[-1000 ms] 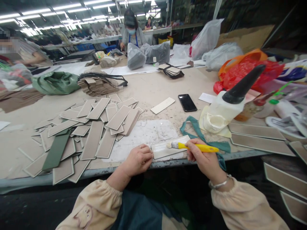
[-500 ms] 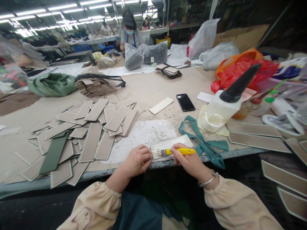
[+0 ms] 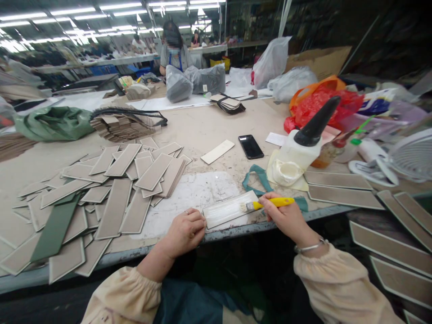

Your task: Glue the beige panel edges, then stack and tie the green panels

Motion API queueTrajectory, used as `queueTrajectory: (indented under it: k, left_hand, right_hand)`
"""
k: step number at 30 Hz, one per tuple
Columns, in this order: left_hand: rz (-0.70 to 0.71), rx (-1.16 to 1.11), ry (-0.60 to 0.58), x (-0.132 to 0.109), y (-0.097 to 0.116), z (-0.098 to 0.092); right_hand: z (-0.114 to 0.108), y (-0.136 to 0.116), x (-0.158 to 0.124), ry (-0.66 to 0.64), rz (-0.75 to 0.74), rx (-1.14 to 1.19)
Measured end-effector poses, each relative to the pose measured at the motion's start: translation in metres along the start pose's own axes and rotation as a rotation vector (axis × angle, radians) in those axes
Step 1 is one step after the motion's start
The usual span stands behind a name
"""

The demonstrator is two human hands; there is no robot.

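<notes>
My right hand (image 3: pixel 283 218) is closed round the yellow handle of a paintbrush (image 3: pixel 273 202). Its bristles rest on the right part of a flat strip (image 3: pixel 229 210) with a wet, whitish, streaked face. The strip lies at the table's front edge, partly over a white, stained sheet (image 3: pixel 216 182). With curled fingers, my left hand (image 3: pixel 188 228) pinches the strip's left end; the fingertips are partly hidden. Beyond my right hand stands a white plastic bottle with a black nozzle (image 3: pixel 299 155), and a teal cloth band (image 3: pixel 258 177) lies near it.
Beige pale-edged pieces (image 3: pixel 116 204) are heaped at left, a green piece (image 3: pixel 56 229) among them. A phone (image 3: pixel 250 146) and a pale strip (image 3: pixel 218 151) lie ahead. More coated pieces (image 3: pixel 340 195) lie at right, near a white fan (image 3: pixel 413 150). A person (image 3: pixel 175 54) sits across the table.
My right hand has drawn the brush rightward along the strip, from its left end to its right part. My left hand stays at the left end. The view has shifted slightly.
</notes>
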State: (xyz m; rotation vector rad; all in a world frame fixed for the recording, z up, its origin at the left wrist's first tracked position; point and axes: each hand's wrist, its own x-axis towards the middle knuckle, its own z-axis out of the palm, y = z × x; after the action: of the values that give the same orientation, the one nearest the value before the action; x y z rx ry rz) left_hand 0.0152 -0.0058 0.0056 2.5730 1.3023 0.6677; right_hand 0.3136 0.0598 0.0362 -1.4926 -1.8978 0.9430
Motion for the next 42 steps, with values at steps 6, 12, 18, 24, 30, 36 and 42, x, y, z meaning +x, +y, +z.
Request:
queueTrajectory:
  k: [6, 12, 18, 24, 30, 36, 42]
  left_hand:
    - [-0.001, -0.001, 0.009, -0.001, 0.000, 0.000]
    - [-0.024, -0.001, -0.008, -0.002, -0.001, 0.001]
    - [-0.018, -0.004, -0.029, -0.001, 0.000, -0.001]
    - [-0.020, 0.006, -0.018, -0.001, 0.000, 0.000]
    - [-0.013, -0.020, -0.015, -0.002, -0.002, 0.003]
    - [-0.033, -0.042, -0.017, -0.003, -0.002, 0.004]
    - [-0.038, -0.022, -0.016, -0.002, -0.002, 0.003]
  right_hand:
    - [-0.016, 0.010, 0.002, 0.069, -0.010, -0.106]
    - [-0.012, 0.009, -0.003, 0.208, -0.042, 0.082]
    - [0.027, -0.013, -0.013, -0.004, -0.063, 0.405]
    - [0.066, -0.029, -0.016, -0.271, -0.070, 0.441]
    - [0.054, -0.027, -0.007, -0.205, -0.091, 0.268]
    - [0.006, -0.008, 0.002, -0.055, 0.007, 0.103]
    - [-0.020, 0.009, 0.004, 0.015, 0.009, -0.039]
